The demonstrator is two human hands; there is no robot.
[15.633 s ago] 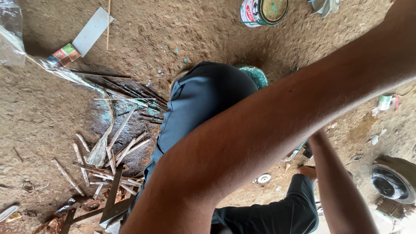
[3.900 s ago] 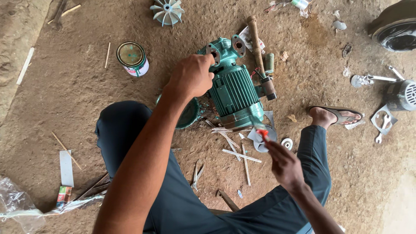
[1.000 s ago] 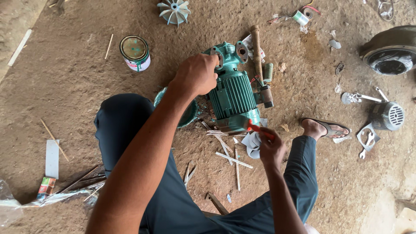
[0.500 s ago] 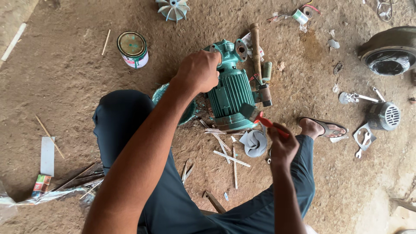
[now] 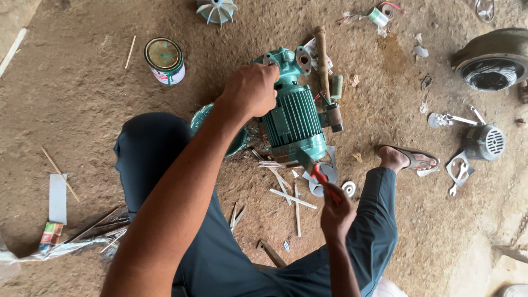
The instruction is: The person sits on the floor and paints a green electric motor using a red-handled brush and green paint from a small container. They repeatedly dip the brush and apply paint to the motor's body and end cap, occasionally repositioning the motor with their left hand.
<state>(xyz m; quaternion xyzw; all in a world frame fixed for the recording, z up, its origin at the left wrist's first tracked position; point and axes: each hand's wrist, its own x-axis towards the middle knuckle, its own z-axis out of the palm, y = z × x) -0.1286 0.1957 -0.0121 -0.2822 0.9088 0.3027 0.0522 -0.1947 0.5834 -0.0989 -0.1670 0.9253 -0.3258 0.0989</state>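
Observation:
A green finned pump motor point(image 5: 294, 118) lies on the dirt floor in front of me. My left hand point(image 5: 250, 91) grips its upper left side. My right hand point(image 5: 336, 213) is closed on a red-handled paintbrush point(image 5: 322, 179), whose tip touches the motor's near end. I sit with my knees apart, a dark trouser leg on each side, and my sandalled foot point(image 5: 410, 158) rests to the right of the motor.
An open paint tin point(image 5: 165, 59) stands at the upper left. A green bowl point(image 5: 204, 115) lies beside the motor, a hammer point(image 5: 324, 71) along its right side. Wood slivers point(image 5: 286, 190) litter the ground. A fan impeller point(image 5: 217, 10), a grey small motor point(image 5: 484, 142) and a round housing point(image 5: 492, 60) lie around.
My right hand has lifted the brush from the ground near the white scraps up to the motor's near end. The left hand has stayed on the motor.

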